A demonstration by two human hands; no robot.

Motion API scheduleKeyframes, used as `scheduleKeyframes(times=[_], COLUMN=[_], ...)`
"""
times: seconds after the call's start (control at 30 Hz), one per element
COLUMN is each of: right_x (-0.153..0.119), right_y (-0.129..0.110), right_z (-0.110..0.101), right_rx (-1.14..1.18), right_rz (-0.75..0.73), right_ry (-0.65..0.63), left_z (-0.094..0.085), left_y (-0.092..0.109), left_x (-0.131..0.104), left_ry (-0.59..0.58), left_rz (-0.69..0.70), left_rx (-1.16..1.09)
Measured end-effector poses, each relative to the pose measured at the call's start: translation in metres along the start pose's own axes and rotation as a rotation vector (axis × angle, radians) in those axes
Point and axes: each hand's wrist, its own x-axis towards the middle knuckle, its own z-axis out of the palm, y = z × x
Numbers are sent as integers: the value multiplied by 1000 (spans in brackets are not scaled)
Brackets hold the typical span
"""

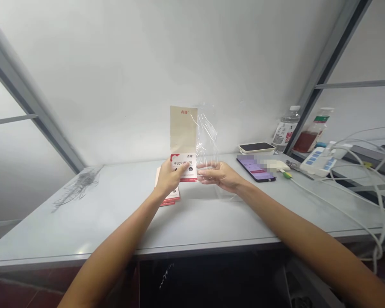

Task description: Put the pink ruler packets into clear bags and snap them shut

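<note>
My left hand is closed on a tall beige card packet, its thumb across the white and red printed lower part. The packet stands upright above the table. Close on its right, my right hand pinches a clear plastic sleeve, crinkled and shining, that rises beside the packet. Whether the sleeve is joined to the packet I cannot tell. Behind and below my left hand lies a small stack of similar red-and-white packets, partly hidden by the hand.
On the right lie a phone with a lit screen, another phone on a white box, scissors, a power strip and loose white cables. Two bottles stand by the partition, one clear. Dark scribbles mark the left tabletop.
</note>
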Motion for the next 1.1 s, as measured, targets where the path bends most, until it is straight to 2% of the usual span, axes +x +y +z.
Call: scheduleKeyframes(times=[0.17, 0.27, 0.47, 0.63, 0.8, 0.9, 1.1], right_x=[3, 2, 0, 3, 5, 4, 1], right_y=[6, 8, 4, 0, 6, 7, 2], right_z=[2, 4, 3, -1, 5, 8, 3], right_rx=[-4, -1, -40, -8, -8, 9, -34], right_rz=[-16, -31, -64, -173, -205, -209, -201], right_ry=[18, 31, 78, 173, 177, 173, 115], left_z=[4, 6, 3, 5, 18, 21, 6], left_y=[0, 2, 5, 7, 5, 2, 3], left_x=[-3, -4, -3, -7, -15, -15, -2], left_ry=[17, -12, -193, -323, -262, -267, -320], left_rz=[-19, -46, -126, -198, -215, -211, -182], left_rx=[-66, -108, -159, -149, -223, -300, -287])
